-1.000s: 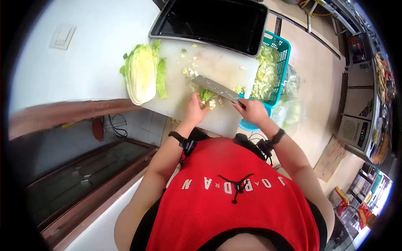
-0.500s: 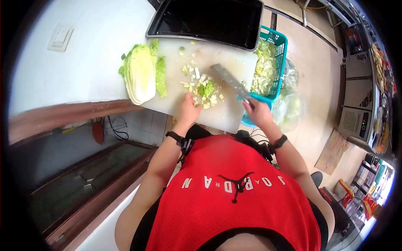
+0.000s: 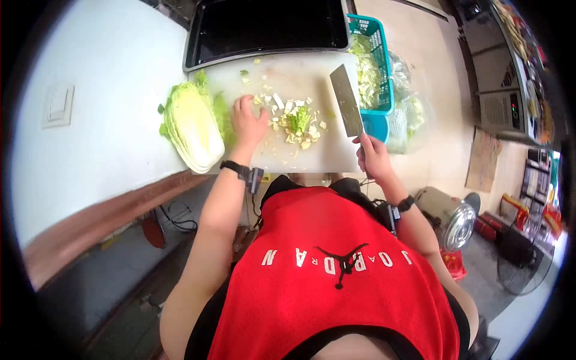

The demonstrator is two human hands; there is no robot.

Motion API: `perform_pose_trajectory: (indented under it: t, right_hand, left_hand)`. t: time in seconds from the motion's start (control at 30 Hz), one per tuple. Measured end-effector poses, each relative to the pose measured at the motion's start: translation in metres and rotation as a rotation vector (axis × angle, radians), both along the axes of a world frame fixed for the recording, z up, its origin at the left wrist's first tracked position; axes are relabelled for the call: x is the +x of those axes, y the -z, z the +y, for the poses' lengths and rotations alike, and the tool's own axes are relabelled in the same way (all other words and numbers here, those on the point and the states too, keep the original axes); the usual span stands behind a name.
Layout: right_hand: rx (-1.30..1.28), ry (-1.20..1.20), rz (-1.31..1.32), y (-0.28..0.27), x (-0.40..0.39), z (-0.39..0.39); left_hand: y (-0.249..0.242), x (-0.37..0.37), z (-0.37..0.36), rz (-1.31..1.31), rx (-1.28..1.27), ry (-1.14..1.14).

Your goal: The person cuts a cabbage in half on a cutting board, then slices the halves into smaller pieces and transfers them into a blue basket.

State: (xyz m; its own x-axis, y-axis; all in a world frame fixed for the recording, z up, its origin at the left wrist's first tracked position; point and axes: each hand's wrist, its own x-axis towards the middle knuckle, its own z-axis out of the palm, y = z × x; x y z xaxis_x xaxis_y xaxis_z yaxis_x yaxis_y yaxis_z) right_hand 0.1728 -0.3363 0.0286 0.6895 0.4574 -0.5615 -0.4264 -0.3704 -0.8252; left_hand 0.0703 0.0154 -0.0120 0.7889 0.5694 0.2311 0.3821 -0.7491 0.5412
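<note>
My right hand (image 3: 373,157) is wrapped round the handle of a cleaver (image 3: 347,102), its broad blade pointing away from me over the right edge of the white cutting board (image 3: 282,159). My left hand (image 3: 248,122) is over the board with fingers apart, holding nothing, just left of a small pile of chopped cabbage (image 3: 298,122). Farther left lies a large piece of napa cabbage (image 3: 195,127), pale green and white. A loose leaf (image 3: 222,117) lies between it and my left hand.
A black tray (image 3: 270,57) with a metal rim stands behind the board. To the right, a teal basket (image 3: 387,72) holds cut cabbage (image 3: 366,72). Plastic bags (image 3: 408,120) sit beside it. A metal pot (image 3: 447,216) is on the floor at right.
My left hand has moved away from me and left, from the pile's near side, and its fingers have spread. The cleaver has swung more upright, towards the board's right edge.
</note>
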Motion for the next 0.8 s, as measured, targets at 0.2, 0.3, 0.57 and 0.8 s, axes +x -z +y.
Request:
perform_pose_trajectory:
  t: [0.2,0.3,0.57,0.8]
  right_hand:
    - [0.117,0.3,0.249,0.015,-0.067,-0.005]
    - [0.194,0.33,0.296,0.029,-0.091,-0.003]
    - [0.259,0.348,0.303,0.07,-0.138,0.024]
    - [0.239,0.262,0.397,0.071,-0.147,0.053]
  left_hand:
    - [0.036,0.024,0.024,-0.072,0.007,0.288]
    - [0.047,0.025,0.004,-0.046,-0.05,0.378]
    - [0.038,0.028,-0.077,-0.11,-0.243,0.464]
    - [0.038,0.033,-0.124,-0.247,-0.309,0.393]
